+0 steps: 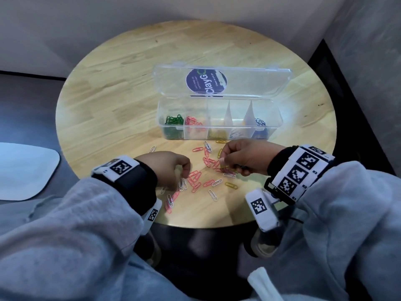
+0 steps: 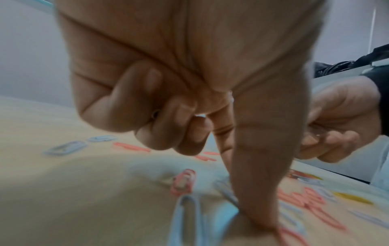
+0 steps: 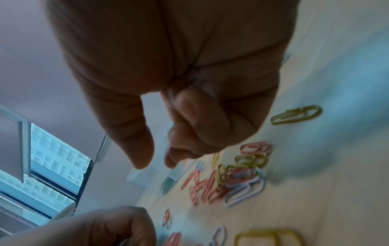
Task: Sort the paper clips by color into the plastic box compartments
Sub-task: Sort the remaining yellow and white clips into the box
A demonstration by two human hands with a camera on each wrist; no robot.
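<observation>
An open clear plastic box (image 1: 280,122) stands at mid-table, its lid (image 1: 249,83) laid back. Its compartments show green clips (image 1: 173,121), pink clips (image 1: 193,122), yellow ones and blue clips (image 1: 260,122). Loose pink, white and yellow clips (image 1: 210,162) lie scattered in front of it. My left hand (image 1: 184,172) is down on the table, thumb (image 2: 258,216) pressing beside a white clip (image 2: 227,208), the other fingers curled round a small metal end. My right hand (image 1: 222,158) hovers over the mixed pile (image 3: 238,179). Its thumb and forefinger are slightly apart (image 3: 157,164), and what its curled fingers hide is unclear.
The round wooden table (image 1: 130,88) ends just before my wrists, with dark floor and shoes below. A single white clip (image 1: 212,195) and a yellow one (image 1: 231,185) lie near the front edge. A pale flat object (image 1: 26,170) sits off to the left.
</observation>
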